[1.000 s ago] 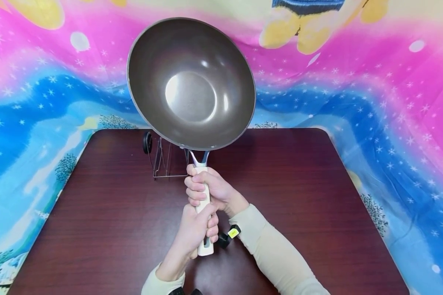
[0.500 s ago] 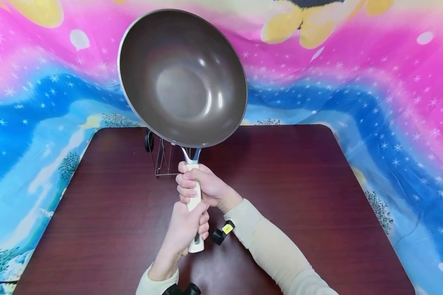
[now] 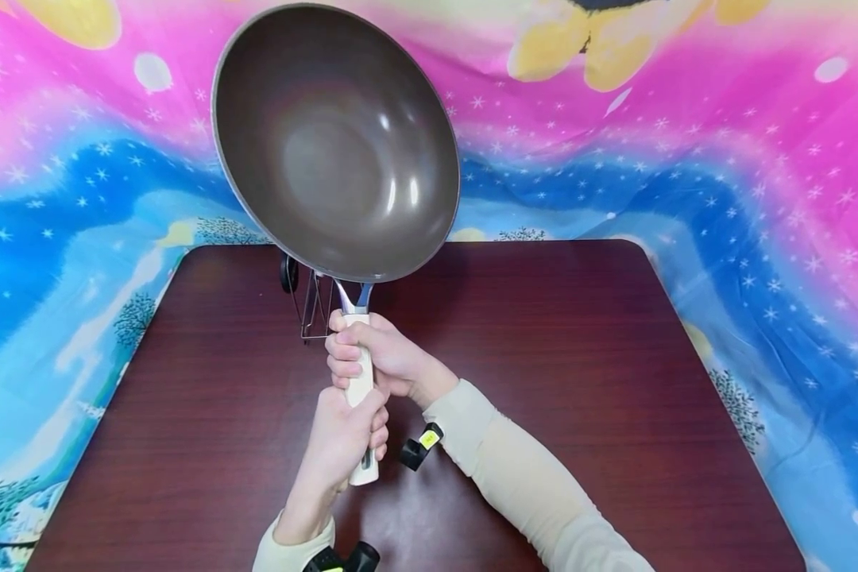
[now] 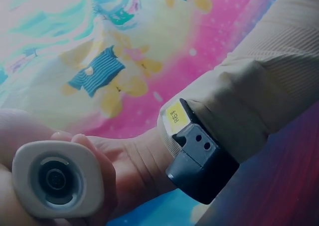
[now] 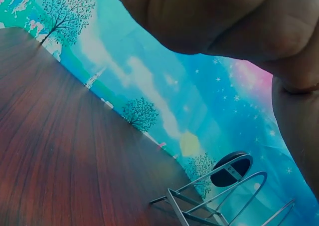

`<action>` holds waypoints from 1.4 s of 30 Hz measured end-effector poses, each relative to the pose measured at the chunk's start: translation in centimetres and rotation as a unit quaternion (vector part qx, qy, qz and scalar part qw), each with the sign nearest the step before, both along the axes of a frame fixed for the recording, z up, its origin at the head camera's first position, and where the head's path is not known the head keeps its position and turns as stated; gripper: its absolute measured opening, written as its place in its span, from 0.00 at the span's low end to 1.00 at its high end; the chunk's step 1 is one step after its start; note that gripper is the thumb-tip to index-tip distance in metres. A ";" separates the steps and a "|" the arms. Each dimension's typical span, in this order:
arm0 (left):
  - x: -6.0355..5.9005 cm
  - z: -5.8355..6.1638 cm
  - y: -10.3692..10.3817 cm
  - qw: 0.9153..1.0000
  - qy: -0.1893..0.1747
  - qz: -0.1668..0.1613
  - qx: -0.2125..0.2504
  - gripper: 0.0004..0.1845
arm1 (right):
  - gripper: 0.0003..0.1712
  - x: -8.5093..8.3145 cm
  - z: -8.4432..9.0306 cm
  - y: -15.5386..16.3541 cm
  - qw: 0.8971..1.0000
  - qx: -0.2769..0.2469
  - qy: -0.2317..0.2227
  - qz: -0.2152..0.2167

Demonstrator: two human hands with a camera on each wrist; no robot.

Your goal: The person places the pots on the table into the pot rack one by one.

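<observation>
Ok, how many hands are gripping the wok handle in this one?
2. The right hand grips the wok handle high up, just below the pan bowl; the left hand grips it lower, near the butt end. Neither hand is hidden.

Head view bright, even, edges warped; glare spots inside wok (image 3: 336,143); wrist views dim, blurred close-up.

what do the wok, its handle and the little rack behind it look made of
Wok: likely metal with a dark brown nonstick-looking coating; smooth, with soft glints.
Handle: cream, matte, probably plastic; the butt end shows a moulded hanging hole.
Rack: thin bent wire, shiny, apparently chromed or stainless steel, with a black knob.
</observation>
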State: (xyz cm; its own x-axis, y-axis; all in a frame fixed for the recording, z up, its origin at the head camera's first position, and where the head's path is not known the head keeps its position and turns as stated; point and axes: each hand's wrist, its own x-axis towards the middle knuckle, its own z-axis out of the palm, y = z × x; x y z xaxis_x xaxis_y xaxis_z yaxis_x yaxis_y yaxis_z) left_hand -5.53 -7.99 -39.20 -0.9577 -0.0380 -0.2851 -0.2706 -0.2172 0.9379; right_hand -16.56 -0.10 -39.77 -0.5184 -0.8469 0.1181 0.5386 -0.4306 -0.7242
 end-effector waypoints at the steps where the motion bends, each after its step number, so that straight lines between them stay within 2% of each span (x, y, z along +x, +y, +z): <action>1: 0.0 0.1 0.0 1.000 0.000 0.003 -0.004 0.11 | 0.08 0.0 0.1 -0.1 1.000 0.002 -0.001 -0.001; 19: -0.1 0.7 -0.9 0.997 0.017 0.044 -0.064 0.14 | 0.09 -0.2 0.8 -1.8 1.000 0.016 -0.009 -0.002; 42: 0.5 1.0 -2.5 0.984 0.015 0.089 -0.152 0.14 | 0.09 -0.3 0.8 -4.3 0.999 0.030 -0.021 0.019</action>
